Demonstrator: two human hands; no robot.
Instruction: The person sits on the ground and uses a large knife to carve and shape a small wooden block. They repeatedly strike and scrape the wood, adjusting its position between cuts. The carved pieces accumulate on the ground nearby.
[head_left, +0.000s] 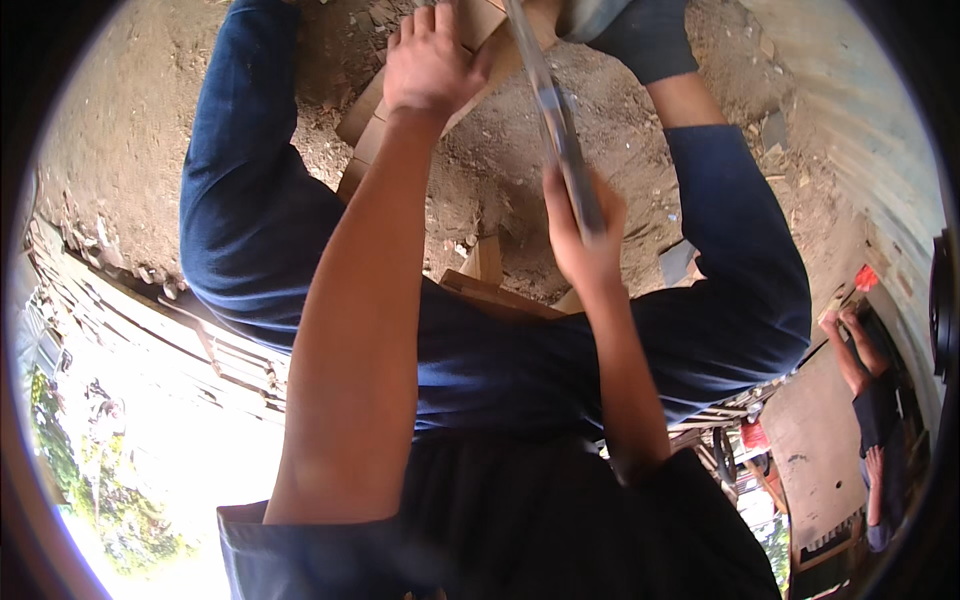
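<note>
At the top of the head view, my left hand (430, 62) is closed over a light-brown wooden board (495, 68), its thumb along the near edge and its fingers across the top. The board slants from lower left to upper right on the dirt ground. My right hand (588, 230) is wrapped round the lower end of a long, narrow metal tool (556, 115). Motion smears this tool, and its upper end leaves the picture, so its kind is unclear. It passes in front of the board's right part, near my foot (650, 40).
Wood offcuts (485, 262) lie between my legs, and chips litter the dirt floor (500, 150). Corrugated metal sheeting (870, 120) rises at the right. Another person (878, 410) is at the far right beside a brown panel (815, 440). Stacked slats (150, 325) lie left.
</note>
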